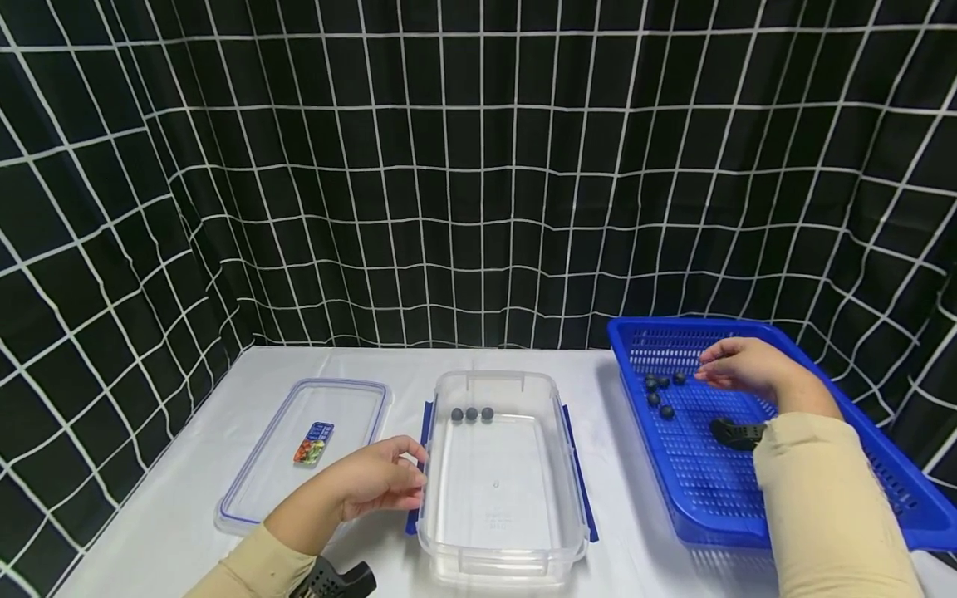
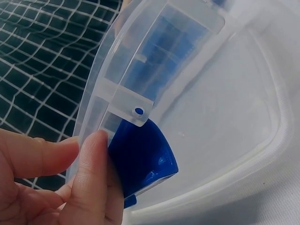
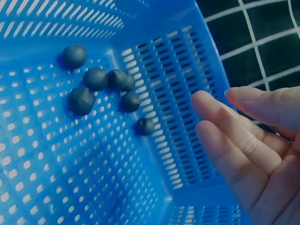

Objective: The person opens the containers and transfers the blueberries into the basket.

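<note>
My left hand is at the left side of a clear plastic container, its thumb and fingers pinching the rim beside a blue latch. Three small dark balls, including a middle ball, lie in a row near the container's far end. Over the blue basket hovers my right hand, fingers loosely bent and nothing between them. Several more dark balls, one being a ball, are grouped on the basket floor, left of the right fingertips in the right wrist view.
A clear lid with a blue edge and a colourful label lies left of the container. All stand on a white-covered table. A black cloth with white grid lines hangs behind and at the sides.
</note>
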The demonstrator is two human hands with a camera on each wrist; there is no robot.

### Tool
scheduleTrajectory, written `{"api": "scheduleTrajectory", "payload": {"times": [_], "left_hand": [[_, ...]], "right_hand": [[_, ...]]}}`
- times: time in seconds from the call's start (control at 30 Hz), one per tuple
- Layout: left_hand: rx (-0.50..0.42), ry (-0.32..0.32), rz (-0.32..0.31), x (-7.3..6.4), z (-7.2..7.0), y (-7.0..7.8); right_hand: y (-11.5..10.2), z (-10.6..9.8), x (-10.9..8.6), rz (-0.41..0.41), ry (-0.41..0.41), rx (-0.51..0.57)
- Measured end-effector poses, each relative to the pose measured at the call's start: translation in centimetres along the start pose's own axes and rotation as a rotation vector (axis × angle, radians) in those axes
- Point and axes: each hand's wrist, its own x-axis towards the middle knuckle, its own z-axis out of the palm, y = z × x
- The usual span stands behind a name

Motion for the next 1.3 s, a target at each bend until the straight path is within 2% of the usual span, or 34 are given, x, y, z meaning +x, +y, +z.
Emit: {"api": "scheduleTrajectory", "payload": {"times": [0.2, 0.37, 0.53, 0.8, 1.1, 1.3], "left_hand": [[-0.004, -0.004, 0.000, -0.1, 0.2, 0.0], [-0.004, 0.003, -0.009, -0.2, 0.2, -0.2], [-0.001, -0.008, -0.007, -0.2, 0.1, -0.3], [0.001, -0.005, 0.000, -0.3, 0.1, 0.0], [0.003, -0.001, 0.004, -0.1, 0.1, 0.0], [-0.001, 0.009, 0.001, -0.1, 0.1, 0.1]], "right_hand": [[-2.3, 0.9, 0.4, -0.058, 0.007, -0.038], [-5.4, 2.7, 1.0, -0.100, 0.004, -0.064], [-8.7, 5.0, 1.5, -0.147, -0.047, -0.038], [-13.1, 10.0, 3.1, -0.219, -0.149, -0.015], [-15.7, 15.7, 4.7, -0.259, -0.250, -0.006], [-16.6, 18.4, 4.8, -0.272, -0.297, -0.027]]}}
